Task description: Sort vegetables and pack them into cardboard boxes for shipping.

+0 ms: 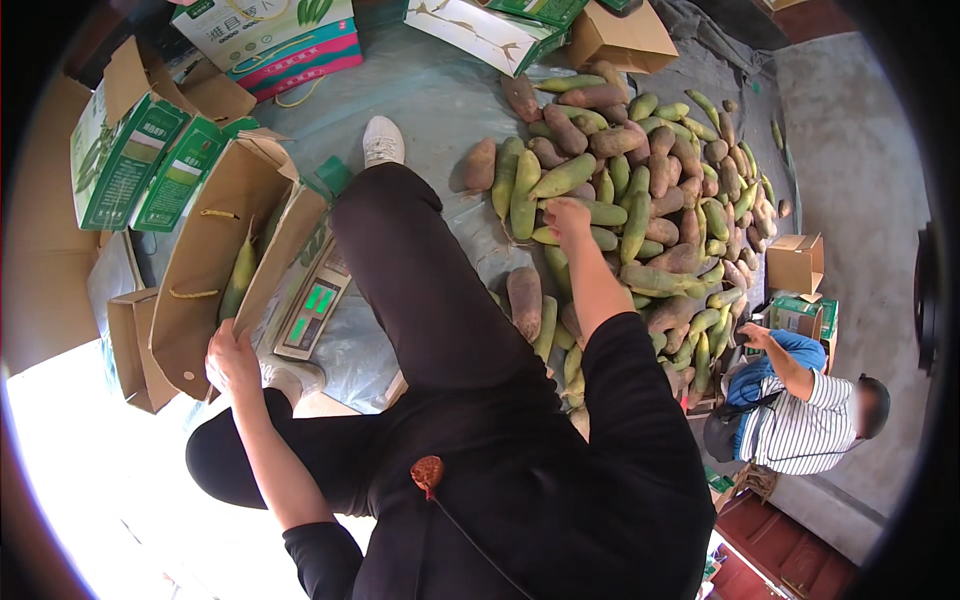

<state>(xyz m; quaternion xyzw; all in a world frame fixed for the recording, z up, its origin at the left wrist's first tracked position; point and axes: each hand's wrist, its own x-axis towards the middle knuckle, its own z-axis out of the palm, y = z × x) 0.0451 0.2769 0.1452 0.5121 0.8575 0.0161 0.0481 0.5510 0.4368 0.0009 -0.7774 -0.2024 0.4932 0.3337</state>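
Note:
My left hand grips the near edge of an open cardboard box with yellow cord handles. Inside that box lies a long green radish; another beside it is partly hidden. The box stands on a digital scale with a lit green display. My right hand reaches to the left side of a large heap of green and purplish-brown radishes. Its fingers are closed around the end of a green radish, partly hiding it.
Green-and-white cartons stand at the far left, with more cartons at the back. A plastic sheet covers the floor. Beyond the heap, at right, a person in a striped shirt reaches toward the radishes. A small brown box stands near them.

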